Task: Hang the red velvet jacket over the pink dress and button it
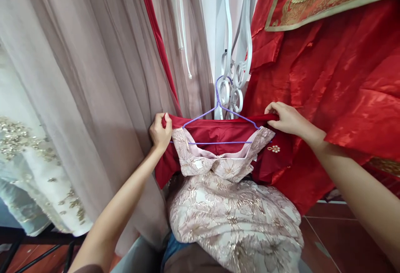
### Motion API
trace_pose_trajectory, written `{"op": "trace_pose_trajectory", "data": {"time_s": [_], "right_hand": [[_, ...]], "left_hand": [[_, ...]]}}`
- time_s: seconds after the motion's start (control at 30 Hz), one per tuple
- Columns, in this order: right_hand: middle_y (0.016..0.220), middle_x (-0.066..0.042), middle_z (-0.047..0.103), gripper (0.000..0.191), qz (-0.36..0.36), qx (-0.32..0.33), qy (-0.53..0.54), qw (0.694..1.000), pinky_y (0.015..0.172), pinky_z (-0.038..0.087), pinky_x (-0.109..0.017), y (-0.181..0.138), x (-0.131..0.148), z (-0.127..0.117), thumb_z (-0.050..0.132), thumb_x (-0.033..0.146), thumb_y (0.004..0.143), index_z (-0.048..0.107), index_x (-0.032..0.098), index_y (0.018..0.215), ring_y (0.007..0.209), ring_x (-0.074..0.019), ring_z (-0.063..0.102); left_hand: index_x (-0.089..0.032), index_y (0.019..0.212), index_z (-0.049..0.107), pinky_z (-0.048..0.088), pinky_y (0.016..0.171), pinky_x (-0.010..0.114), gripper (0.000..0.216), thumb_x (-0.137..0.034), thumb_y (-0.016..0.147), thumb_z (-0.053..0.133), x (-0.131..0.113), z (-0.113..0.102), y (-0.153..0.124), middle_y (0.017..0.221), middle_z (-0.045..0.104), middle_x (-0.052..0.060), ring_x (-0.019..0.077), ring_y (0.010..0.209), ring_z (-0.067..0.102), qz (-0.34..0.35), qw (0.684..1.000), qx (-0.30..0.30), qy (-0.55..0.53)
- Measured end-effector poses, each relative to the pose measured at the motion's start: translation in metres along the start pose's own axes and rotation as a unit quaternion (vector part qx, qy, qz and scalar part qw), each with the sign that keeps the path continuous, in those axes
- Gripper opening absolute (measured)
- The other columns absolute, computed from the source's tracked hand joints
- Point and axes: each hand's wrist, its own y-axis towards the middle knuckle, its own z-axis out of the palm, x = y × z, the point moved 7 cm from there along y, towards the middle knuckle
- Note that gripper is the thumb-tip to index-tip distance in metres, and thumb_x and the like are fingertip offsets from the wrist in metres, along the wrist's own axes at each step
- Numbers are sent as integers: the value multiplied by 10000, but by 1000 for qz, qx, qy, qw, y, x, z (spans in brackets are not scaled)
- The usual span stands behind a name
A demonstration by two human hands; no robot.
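A dark red jacket (203,130) is stretched sideways between my two hands, behind a pink brocade dress (233,206). My left hand (161,131) pinches the jacket's upper edge at the left. At the right, my right hand (283,117) grips the same edge between thumb and fingers. The dress hangs by its wide straps from a purple hanger (218,105), whose hook meets the white scrolled metalwork (231,85). A beaded flower ornament (275,149) shows on the jacket's right side. The lower part of the jacket is hidden by the dress.
Mauve curtains (103,77) fall along the left, with a white gown bearing gold beading (18,135) beyond them. Bright red garments with gold embroidery (321,52) hang on the right. Reddish floor tiles (331,235) lie below, and a black metal frame (40,256) stands at lower left.
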Motion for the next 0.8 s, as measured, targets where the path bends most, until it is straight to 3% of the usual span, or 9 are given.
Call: {"op": "trace_pose_trajectory", "data": {"time_s": [0.1, 0.2, 0.3, 0.43, 0.5, 0.57, 0.67, 0.73, 0.8], "right_hand": [[1013, -106, 596, 210, 59, -79, -114, 989, 682, 421, -321, -10, 14, -26, 594, 244, 714, 633, 194, 914, 948, -266, 557], [990, -130, 649, 276, 180, -135, -118, 967, 654, 417, -328, -22, 17, -49, 638, 314, 728, 659, 177, 966, 860, -267, 604], [811, -80, 702, 217, 256, -108, -69, 958, 707, 434, -338, -30, 5, -53, 678, 335, 694, 701, 186, 850, 810, -261, 637], [761, -69, 706, 147, 269, -4, 50, 962, 767, 441, -329, -32, -15, -32, 621, 274, 700, 697, 173, 775, 829, -244, 646], [806, -77, 708, 163, 250, 40, 152, 955, 738, 451, -305, -34, -13, -13, 509, 228, 744, 660, 170, 762, 807, -221, 642], [829, -81, 700, 207, 232, 36, 211, 949, 706, 458, -296, -36, -4, 2, 408, 214, 778, 610, 184, 747, 784, -214, 635], [760, -71, 668, 172, 243, -63, 141, 958, 685, 451, -327, -48, 16, 13, 388, 256, 803, 555, 217, 797, 739, -245, 624], [694, -74, 640, 145, 249, -80, 92, 961, 634, 442, -341, -59, 35, 28, 422, 282, 792, 530, 218, 865, 656, -261, 613], [696, -73, 634, 196, 206, -92, 91, 970, 607, 437, -336, -68, 59, 43, 466, 320, 784, 498, 210, 942, 619, -258, 609]], "left_hand": [[-203, 738, 547, 390, 665, 251, 270, -434, 725, 687, 0, 1, -3, 653, 546, 9, 159, 647, 551, 38, 999, 21, 32], [-210, 696, 540, 395, 643, 256, 392, -474, 574, 803, 6, 2, -5, 629, 539, 2, 161, 622, 543, 65, 994, 80, 31], [-211, 694, 542, 389, 615, 242, 344, -410, 595, 803, 7, 3, -13, 624, 536, -4, 146, 594, 533, 98, 981, 167, 14], [-211, 731, 548, 399, 647, 215, 99, -184, 724, 643, -1, 5, -31, 696, 588, 4, 139, 662, 577, 140, 956, 258, 24], [-212, 742, 534, 393, 649, 204, 139, -81, 704, 555, -5, 4, -39, 732, 606, -4, 130, 672, 575, 123, 960, 248, 42], [-213, 728, 504, 375, 624, 202, 188, -35, 666, 503, -10, 3, -45, 704, 587, -23, 120, 631, 546, 84, 971, 217, 47], [-217, 704, 451, 348, 593, 207, 209, -22, 634, 473, -19, 4, -59, 639, 529, -45, 112, 571, 495, 7, 986, 164, 23], [-223, 704, 426, 339, 578, 209, 207, -32, 633, 465, -25, 9, -70, 632, 507, -49, 112, 553, 472, -44, 988, 145, -5], [-227, 711, 410, 334, 567, 211, 190, -58, 647, 468, -30, 18, -81, 641, 499, -49, 113, 547, 463, -83, 984, 152, -37]]}}
